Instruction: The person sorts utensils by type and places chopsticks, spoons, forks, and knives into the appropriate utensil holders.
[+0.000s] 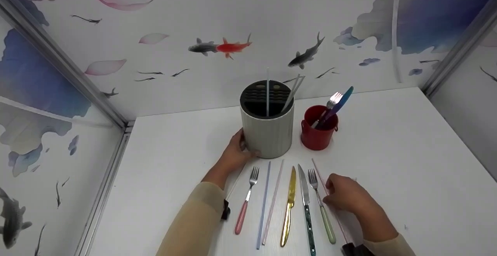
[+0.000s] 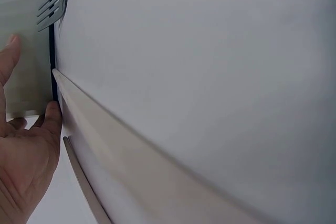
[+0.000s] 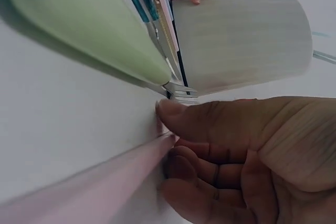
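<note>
My left hand (image 1: pixel 235 154) grips the lower left side of a pale grey utensil holder (image 1: pixel 268 137), thumb in front and fingers round the side. The holder stands upright, with several straws (image 1: pixel 267 93) poking from its black slotted top. Between thumb and fingertips, my right hand (image 1: pixel 347 194) pinches a pink straw (image 3: pixel 123 179) that lies along the table. Just left of that hand is a green-handled fork (image 1: pixel 327 223). Leftward follow a dark green-handled knife (image 1: pixel 308 225), a gold knife (image 1: pixel 288 217), another pink straw (image 1: pixel 274 201), a blue straw (image 1: pixel 264 205) and a pink-handled fork (image 1: pixel 241 217).
A red bucket (image 1: pixel 316 138) holding a fork and a blue-purple knife (image 1: pixel 341 102) stands right of the holder. One pale straw (image 1: pixel 237 180) lies partly behind the left wrist. A wall (image 1: pixel 217 81) painted with fish rises behind the white table (image 1: pixel 407 151).
</note>
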`<state>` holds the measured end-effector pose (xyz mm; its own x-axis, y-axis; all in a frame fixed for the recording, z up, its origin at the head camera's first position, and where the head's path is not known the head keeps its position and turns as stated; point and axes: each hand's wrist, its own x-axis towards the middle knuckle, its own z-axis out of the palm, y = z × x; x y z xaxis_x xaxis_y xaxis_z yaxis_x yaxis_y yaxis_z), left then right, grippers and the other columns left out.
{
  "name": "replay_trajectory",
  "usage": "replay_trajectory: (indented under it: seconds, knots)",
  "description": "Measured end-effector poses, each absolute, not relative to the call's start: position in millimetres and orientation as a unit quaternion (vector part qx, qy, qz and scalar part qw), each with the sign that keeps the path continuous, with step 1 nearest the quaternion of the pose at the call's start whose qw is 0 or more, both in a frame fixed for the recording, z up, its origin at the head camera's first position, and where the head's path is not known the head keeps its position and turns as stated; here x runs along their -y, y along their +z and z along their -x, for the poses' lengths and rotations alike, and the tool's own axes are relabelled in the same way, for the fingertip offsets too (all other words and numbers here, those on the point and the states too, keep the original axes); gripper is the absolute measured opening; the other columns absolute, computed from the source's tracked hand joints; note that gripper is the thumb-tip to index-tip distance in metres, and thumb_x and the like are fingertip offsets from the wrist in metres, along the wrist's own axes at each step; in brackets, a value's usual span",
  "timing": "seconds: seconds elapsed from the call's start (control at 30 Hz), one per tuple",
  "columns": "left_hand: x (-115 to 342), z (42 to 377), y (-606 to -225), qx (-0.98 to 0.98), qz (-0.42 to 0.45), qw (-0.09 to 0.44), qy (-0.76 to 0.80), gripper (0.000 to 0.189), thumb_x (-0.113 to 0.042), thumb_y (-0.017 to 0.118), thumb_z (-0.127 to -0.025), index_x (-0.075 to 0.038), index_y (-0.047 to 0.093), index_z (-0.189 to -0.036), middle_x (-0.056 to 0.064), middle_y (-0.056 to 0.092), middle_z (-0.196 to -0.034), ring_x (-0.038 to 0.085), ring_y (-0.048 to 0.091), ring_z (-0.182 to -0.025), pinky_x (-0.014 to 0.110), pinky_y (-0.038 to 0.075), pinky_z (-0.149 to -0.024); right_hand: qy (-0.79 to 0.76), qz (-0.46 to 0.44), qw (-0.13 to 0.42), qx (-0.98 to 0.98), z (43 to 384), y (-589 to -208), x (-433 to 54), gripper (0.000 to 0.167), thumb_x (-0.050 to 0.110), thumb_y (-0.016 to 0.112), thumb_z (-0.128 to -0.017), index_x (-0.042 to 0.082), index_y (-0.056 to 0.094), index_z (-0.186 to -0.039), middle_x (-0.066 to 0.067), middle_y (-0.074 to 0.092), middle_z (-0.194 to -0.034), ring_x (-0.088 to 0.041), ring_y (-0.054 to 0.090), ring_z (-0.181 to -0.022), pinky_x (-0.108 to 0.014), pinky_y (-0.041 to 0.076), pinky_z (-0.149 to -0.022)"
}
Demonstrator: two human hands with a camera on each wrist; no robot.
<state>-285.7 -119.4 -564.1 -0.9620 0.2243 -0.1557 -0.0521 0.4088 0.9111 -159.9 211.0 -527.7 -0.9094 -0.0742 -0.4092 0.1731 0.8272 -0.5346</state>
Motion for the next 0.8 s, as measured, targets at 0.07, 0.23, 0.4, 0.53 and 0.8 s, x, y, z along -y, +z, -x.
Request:
replay_trajectory:
  seconds: [0.07, 0.23, 0.4, 0.53, 0.8]
  knots:
    - [119.3, 285.5, -564.2, -0.829, -0.053, 0.126, 0.542, 0.108, -0.022, 0.084, -0.086, -0.015, 0.014, -0.167, 0.011, 0.03, -0.17, 0.027, 0.031, -0.158, 0.037, 0.031, -0.127, -0.302, -0.029, 0.22, -0.927, 158.9, -527.9, -210.7, 0.031, 0.006, 0.081, -0.086, -0.001, 0.062, -0.11, -0.008, 0.063, -0.088, -0.019, 0.06, -0.073, -0.032, 0.054, -0.059]
    - [118.9, 284.8, -564.0, -0.831, -0.054, 0.125, 0.539, 0.107, -0.022, 0.084, -0.087, -0.015, 0.014, -0.167, 0.01, 0.029, -0.17, 0.026, 0.03, -0.158, 0.038, 0.031, -0.127, -0.319, -0.028, 0.228, -0.919, 156.5, -526.5, -210.5, 0.024, 0.0, 0.075, -0.089, -0.002, 0.061, -0.108, -0.009, 0.063, -0.086, -0.019, 0.062, -0.069, -0.032, 0.055, -0.057]
    - [119.3, 284.7, -564.4, -0.832, -0.054, 0.123, 0.538, 0.107, -0.023, 0.084, -0.087, -0.015, 0.014, -0.167, 0.01, 0.029, -0.17, 0.027, 0.029, -0.158, 0.038, 0.031, -0.127, -0.325, -0.025, 0.224, -0.918, 154.8, -524.4, -209.5, 0.021, -0.002, 0.072, -0.087, -0.003, 0.06, -0.105, -0.01, 0.062, -0.083, -0.019, 0.063, -0.065, -0.033, 0.055, -0.054]
    - [120.0, 285.2, -565.2, -0.83, -0.055, 0.125, 0.54, 0.108, -0.024, 0.084, -0.087, -0.015, 0.014, -0.167, 0.011, 0.027, -0.171, 0.027, 0.029, -0.158, 0.039, 0.03, -0.128, -0.316, -0.029, 0.222, -0.922, 154.6, -522.5, -207.1, 0.024, -0.001, 0.073, -0.085, -0.003, 0.06, -0.106, -0.01, 0.062, -0.082, -0.019, 0.062, -0.065, -0.032, 0.055, -0.053]
    - [119.8, 285.0, -564.9, -0.833, -0.052, 0.126, 0.537, 0.107, -0.024, 0.084, -0.087, -0.017, 0.014, -0.168, 0.009, 0.027, -0.171, 0.027, 0.029, -0.158, 0.039, 0.03, -0.127, -0.304, -0.027, 0.209, -0.929, 153.7, -523.9, -204.6, 0.024, 0.001, 0.073, -0.085, -0.004, 0.06, -0.105, -0.01, 0.063, -0.081, -0.019, 0.061, -0.065, -0.031, 0.055, -0.052]
